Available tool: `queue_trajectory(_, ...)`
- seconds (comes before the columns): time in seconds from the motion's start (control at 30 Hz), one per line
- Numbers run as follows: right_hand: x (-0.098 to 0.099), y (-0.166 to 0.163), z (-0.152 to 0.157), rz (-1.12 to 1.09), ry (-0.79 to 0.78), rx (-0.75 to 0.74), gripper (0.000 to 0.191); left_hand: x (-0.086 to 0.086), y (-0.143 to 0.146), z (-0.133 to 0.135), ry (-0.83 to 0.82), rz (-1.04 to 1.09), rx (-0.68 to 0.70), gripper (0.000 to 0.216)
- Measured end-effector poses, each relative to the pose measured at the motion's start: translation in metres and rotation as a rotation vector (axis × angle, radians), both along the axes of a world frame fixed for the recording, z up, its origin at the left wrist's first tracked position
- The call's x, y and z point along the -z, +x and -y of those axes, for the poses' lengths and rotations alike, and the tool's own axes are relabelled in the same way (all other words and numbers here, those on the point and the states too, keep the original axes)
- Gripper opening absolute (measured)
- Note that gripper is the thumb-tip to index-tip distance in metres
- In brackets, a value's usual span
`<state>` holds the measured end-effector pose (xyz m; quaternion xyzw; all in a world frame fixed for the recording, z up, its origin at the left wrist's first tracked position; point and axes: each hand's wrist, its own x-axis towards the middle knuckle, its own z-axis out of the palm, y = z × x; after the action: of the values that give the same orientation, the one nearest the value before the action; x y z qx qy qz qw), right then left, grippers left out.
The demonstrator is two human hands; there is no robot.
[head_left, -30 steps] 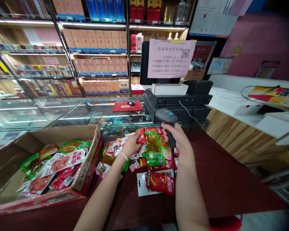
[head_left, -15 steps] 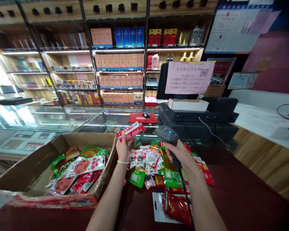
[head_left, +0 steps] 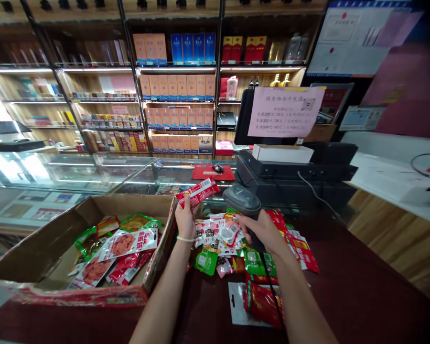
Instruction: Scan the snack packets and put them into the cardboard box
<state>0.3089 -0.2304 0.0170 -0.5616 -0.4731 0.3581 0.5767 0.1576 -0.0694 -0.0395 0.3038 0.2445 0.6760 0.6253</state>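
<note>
My left hand [head_left: 186,220] pinches a red snack packet [head_left: 199,191] by its lower left end, its white barcode strip facing up. Opposite it, my right hand [head_left: 263,230] is wrapped round the handle of a dark grey barcode scanner [head_left: 242,199]; the scanner's head points left toward the packet without touching it. Beneath both hands lies a heap of snack packets [head_left: 215,234] in white, green and red, partly covered by the right hand. To the left stands a cardboard box [head_left: 143,290] holding several packets, among them a white one with pictured meat slices [head_left: 128,244].
A red mouse pad [head_left: 200,172] with a mouse lies on the glass counter behind. At the right rear stand a black cash register unit [head_left: 294,184] and a monitor with a pink notice [head_left: 284,112]. The scanner's black cable runs toward me.
The scanner in my right hand has shifted slightly left, closer to the red packet. My left hand still holds the packet, raised a little. The whole view has tilted slightly.
</note>
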Motion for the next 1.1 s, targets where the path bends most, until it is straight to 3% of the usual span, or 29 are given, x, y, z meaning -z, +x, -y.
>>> queue_trajectory(0.13, -0.009, -0.001, 0.004, -0.023, 0.0, -0.022, 0.034, -0.015, 0.001, 0.018, 0.017, -0.06, 0.002, 0.02)
queue_trajectory(0.27, -0.014, -0.006, 0.008, -0.041, 0.023, -0.04, 0.033, -0.036, -0.014, 0.051, 0.16, -0.081, -0.059, 0.027)
queue_trajectory(0.43, -0.012, -0.019, 0.006, -0.04, 0.024, -0.106, 0.037, -0.063, -0.069, 0.079, 0.308, -0.247, -0.244, 0.033)
queue_trajectory(0.57, -0.008, -0.034, 0.002, -0.037, -0.018, -0.156, 0.039, -0.076, -0.133, 0.076, 0.453, -0.7, -0.503, 0.033)
queue_trajectory(0.67, -0.003, -0.042, -0.002, -0.061, -0.036, -0.164, 0.036, -0.07, -0.184, 0.062, 0.501, -1.049, -0.632, 0.034)
queue_trajectory(0.8, 0.004, -0.049, -0.006, -0.015, -0.036, -0.218, 0.037, -0.043, -0.232, 0.034, 0.512, -1.434, -0.547, 0.05)
queue_trajectory(0.87, 0.005, -0.051, -0.008, 0.022, -0.045, -0.24, 0.04, -0.026, -0.242, 0.022, 0.467, -1.58, -0.436, 0.057)
queue_trajectory(0.97, 0.006, -0.053, -0.008, 0.029, -0.057, -0.242, 0.04, -0.01, -0.244, 0.013, 0.416, -1.652, -0.282, 0.051)
queue_trajectory(1.1, 0.008, -0.05, -0.009, -0.033, -0.049, -0.21, 0.039, -0.007, -0.242, 0.013, 0.451, -1.606, -0.321, 0.038)
